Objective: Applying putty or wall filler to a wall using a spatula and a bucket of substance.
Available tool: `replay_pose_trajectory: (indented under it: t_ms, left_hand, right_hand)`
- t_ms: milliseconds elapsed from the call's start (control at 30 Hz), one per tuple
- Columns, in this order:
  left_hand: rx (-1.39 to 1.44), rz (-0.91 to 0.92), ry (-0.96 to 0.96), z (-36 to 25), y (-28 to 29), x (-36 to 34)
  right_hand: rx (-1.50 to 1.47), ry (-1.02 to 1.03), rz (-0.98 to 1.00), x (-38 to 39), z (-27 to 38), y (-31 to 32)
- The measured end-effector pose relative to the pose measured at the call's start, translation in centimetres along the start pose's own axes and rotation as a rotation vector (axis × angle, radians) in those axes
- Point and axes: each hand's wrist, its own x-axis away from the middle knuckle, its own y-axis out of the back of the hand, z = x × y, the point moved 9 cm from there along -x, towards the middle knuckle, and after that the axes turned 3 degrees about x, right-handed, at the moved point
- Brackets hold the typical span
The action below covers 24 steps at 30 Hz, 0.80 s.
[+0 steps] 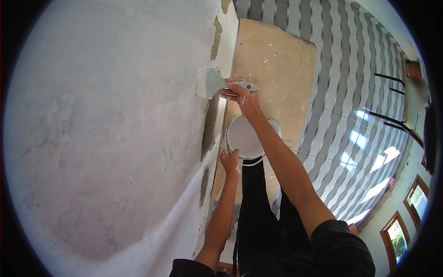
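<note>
My right hand (243, 98) is closed round the handle of a putty knife (215, 83), whose wide grey-green blade lies against the edge of the white wall (115, 115). Fresh white filler shows around the blade. Below it, my left hand (230, 162) grips the near left rim of a round bucket (226, 138), thumb on top and the other fingers mostly hidden. Smooth white putty (244, 134) fills the bucket, and a pale handle hangs at its near side. Bits of white stick to both hands.
Bare brown (216, 39) and grey patches (210, 124) break the wall's edge. Under the bucket a stained wooden board (277, 69) runs along the wall. Striped floor tiles (341, 83) spread to the right. Dark-legged furniture (401, 122) and wood-framed windows (396, 235) stand farther right.
</note>
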Motion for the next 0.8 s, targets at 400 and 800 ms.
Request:
replay_pose_trajectory:
  t_ms: [400, 800]
  left_hand:
    - [-0.030, 0.026, -0.029, 0.7, -0.8, 0.8]
    - [-0.265, 0.099, -0.329, 6.6, -0.1, -1.9]
  right_hand:
    - [0.233, 0.126, -0.067, -0.8, 2.2, -3.9]
    - [0.409, 0.212, -0.007, 7.5, 11.8, -16.5]
